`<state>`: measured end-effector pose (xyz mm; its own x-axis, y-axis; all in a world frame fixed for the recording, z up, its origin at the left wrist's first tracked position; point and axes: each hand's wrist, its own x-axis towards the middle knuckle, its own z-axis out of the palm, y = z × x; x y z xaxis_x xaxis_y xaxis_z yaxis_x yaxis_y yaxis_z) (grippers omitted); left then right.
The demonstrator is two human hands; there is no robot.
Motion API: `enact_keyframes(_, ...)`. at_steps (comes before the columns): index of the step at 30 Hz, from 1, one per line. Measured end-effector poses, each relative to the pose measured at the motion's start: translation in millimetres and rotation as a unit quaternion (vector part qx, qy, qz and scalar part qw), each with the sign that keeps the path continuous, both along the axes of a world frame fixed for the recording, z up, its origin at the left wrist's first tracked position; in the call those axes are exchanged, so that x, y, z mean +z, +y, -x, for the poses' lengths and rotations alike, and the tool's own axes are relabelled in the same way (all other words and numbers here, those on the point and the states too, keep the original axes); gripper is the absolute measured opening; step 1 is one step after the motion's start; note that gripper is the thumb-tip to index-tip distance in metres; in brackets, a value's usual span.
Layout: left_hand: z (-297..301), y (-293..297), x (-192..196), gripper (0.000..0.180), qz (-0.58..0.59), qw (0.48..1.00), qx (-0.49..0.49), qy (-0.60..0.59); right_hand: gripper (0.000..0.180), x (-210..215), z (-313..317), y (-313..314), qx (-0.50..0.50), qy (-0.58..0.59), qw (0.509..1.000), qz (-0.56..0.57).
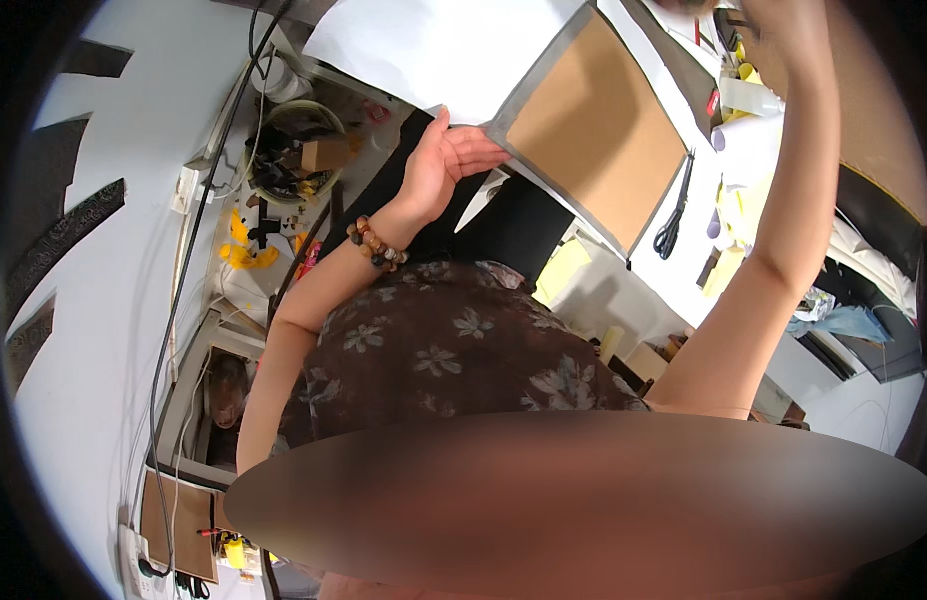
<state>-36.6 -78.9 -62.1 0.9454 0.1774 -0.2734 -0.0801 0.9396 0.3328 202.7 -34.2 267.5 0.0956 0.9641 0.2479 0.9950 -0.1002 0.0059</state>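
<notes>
My left hand [445,165] is stretched out with its palm showing, a beaded bracelet on the wrist. Its fingertips reach the near left corner of a tan board [593,130] with a grey border, and I cannot make out whether they press on it. The board lies slanted on the white table. Up at the far right, my right hand [785,22] is raised and cut off by the picture's upper edge, so its fingers are not shown clearly. Black-handled scissors [669,225] lie just right of the board.
A large white sheet [408,55] spreads over the table's far left. Paper rolls and yellow scraps [743,190] crowd the right side. On the left stands a round bin [338,120] holding dark scraps. A black cable [188,240] hangs along the left wall.
</notes>
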Motion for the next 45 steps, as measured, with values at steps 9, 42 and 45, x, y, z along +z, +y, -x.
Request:
enact_keyframes(9,-0.9,-5.3,5.7,0.075,0.131,0.99,0.043,0.002,0.043,-82.9,105.3,-106.6,0.009,0.152,0.971,0.185)
enact_keyframes(42,-14.8,-2.1,-21.9,0.112,0.184,0.983,-0.023,-0.004,0.074,-98.8,77.2,-111.3,0.033,0.119,0.949,0.291)
enact_keyframes(45,-17.3,-1.7,-23.2,0.112,0.155,0.986,-0.053,-0.039,0.078,-94.5,69.4,-114.6,0.024,0.114,0.935,0.336)
